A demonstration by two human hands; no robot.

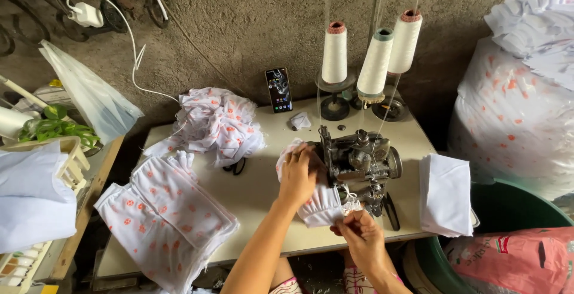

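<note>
My left hand [297,173] presses flat on a white fabric piece with orange spots [320,204], right beside the small grey sewing machine [359,162]. My right hand [359,234] pinches the near edge of that same piece at the table's front, just below the machine's needle area. Three thread cones [373,61] stand behind the machine, their threads running upward.
A stack of finished spotted pieces [173,210] hangs over the table's left front. A crumpled heap of the same fabric [218,123] lies at the back beside a phone [278,89]. Folded white cloth [445,193] lies at the right edge. Large fabric sack [514,114] and green tub [514,210] stand right.
</note>
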